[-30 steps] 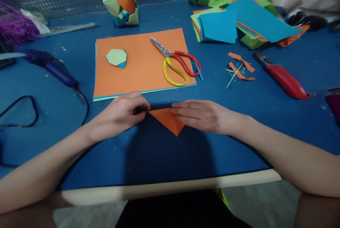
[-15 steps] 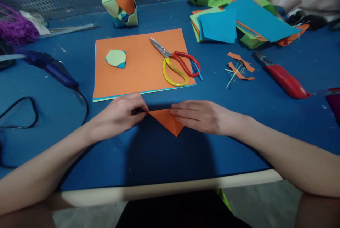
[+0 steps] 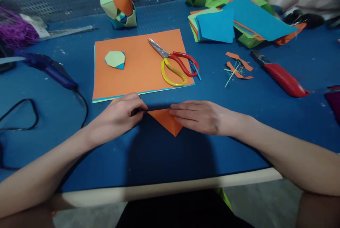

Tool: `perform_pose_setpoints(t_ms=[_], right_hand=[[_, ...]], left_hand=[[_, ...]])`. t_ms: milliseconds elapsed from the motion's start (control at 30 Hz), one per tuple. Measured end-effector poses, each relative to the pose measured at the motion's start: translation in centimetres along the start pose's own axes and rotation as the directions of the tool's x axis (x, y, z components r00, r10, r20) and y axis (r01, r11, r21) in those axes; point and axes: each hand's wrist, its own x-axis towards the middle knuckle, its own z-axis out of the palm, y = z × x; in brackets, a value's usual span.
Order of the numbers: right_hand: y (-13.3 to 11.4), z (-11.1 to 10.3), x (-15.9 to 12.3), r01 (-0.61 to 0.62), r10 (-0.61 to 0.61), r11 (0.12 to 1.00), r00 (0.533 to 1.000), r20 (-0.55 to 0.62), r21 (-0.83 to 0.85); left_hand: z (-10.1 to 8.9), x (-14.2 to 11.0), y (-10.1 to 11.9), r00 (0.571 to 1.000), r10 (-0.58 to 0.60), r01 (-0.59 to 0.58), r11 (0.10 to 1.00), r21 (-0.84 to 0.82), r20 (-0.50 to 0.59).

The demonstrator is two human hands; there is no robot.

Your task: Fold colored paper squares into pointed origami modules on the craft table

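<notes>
Creasing, apparently: one folded orange paper triangle, just nearside of flat orange rectangular paper sheet. Left hand: fingers pinching one corner. Right hand: fingers extended, flat over opposite half. Best practice: pin corner, smooth firmly along edge facing sheet.

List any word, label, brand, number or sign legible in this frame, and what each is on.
None can be read.
The folded orange paper triangle shows no lettering.
Any marking on the dark-blue plastic glue gun or red-handled cutter is too blurred to tell.
</notes>
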Motion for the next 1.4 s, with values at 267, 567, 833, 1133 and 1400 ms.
perform_pose_setpoints(t_ms=[267,567,833,1133,1400], right_hand=[[0.1,0.5,-0.1,-0.015,0.015,1.0,0.999,-0.034,-0.026],[0.4,0.5,-0.1,0.044,-0.039,0.994,0.998,0.043,-0.102],[0.7,-0.2,0.4,0.112,-0.11,0.984,0.994,0.018,-0.136],[0.3,1.1,-0.3,0.028,-0.03,0.988,0.999,-0.013,-0.154],[-0.1,-1.1,0.5,-0.216,0.261,0.929,0.958,0.118,-0.301]], left_hand=[[3.5,-2.1,3.8,0.844,0.485,-0.445,0.872,0.204,-0.229],[6.2,-2.4,3.8,0.85,0.5,-0.434,0.844,0.317,-0.169],[6.4,-2.2,3.9,0.853,0.494,-0.426,0.845,0.324,-0.167],[5.7,-2.2,4.7,0.834,0.532,-0.439,0.798,0.413,-0.142],[5.9,-2.6,4.9,0.842,0.518,-0.418,0.802,0.426,-0.15]])
